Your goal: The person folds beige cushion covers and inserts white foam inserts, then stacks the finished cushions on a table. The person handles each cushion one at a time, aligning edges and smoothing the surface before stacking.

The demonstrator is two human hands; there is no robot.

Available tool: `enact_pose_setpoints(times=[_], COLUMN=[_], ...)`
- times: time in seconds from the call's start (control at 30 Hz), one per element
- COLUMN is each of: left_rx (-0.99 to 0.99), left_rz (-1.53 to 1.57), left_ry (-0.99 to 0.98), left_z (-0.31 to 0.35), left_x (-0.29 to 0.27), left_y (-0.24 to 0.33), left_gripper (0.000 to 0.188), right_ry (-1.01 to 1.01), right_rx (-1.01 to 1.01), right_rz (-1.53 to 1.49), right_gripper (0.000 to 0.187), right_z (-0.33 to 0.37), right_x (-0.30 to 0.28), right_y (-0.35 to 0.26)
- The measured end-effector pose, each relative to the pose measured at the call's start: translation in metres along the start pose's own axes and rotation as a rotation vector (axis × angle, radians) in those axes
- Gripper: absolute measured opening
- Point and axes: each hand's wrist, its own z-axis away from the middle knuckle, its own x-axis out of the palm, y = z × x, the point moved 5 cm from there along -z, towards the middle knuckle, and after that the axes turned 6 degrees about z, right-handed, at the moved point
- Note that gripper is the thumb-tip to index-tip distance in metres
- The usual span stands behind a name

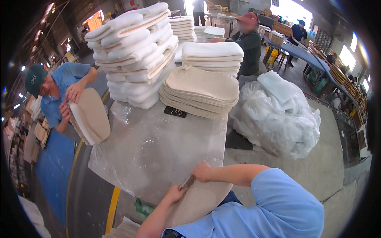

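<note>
A beige fabric cover (206, 196) with a rounded outline lies against my body at the near edge of the table. My left hand (174, 193) is closed on the near-left end of its open edge. On the other end of that edge my right hand (202, 171) grips the cloth, fingers curled. Between the two hands the darker inside of the opening (188, 181) shows. Part of the cover is hidden under my right arm and blue sleeve. Farther up the table sits a stack of similar beige covers (198, 89).
A plastic-covered table (158, 139) carries a tall stack of folded white padding (135, 59) and a lower white stack (212, 53). A clear bag of white material (278, 119) stands at the right. On the left, a co-worker (63, 83) holds a beige cover with white padding (91, 115).
</note>
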Motion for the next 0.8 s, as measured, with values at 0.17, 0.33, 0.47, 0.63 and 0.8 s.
enact_pose_setpoints(times=[0.17, 0.33, 0.47, 0.63, 0.8], left_rx=[0.003, -0.077, 0.041, 0.051, -0.358], left_rz=[-0.238, -0.232, -0.198, -0.092, -0.116], left_ry=[0.177, 0.258, 0.440, 0.221, -0.066], left_z=[0.007, -0.001, -0.003, 0.008, 0.138], left_x=[0.007, 0.014, 0.006, -0.018, -0.086], left_y=[-0.005, -0.014, -0.006, -0.018, 0.030], left_gripper=[0.034, 0.030, 0.032, 0.055, 0.074], right_ry=[0.071, 0.114, 0.057, 0.182, -0.157], right_rx=[0.034, 0.078, 0.088, 0.107, 0.234], right_rz=[-0.037, -0.207, -0.201, -0.317, -0.346], right_gripper=[0.031, 0.033, 0.030, 0.068, 0.133], right_z=[0.003, -0.002, -0.009, -0.003, 0.099], right_x=[0.017, 0.023, 0.021, 0.002, -0.027], right_y=[-0.003, 0.003, 0.012, 0.029, 0.067])
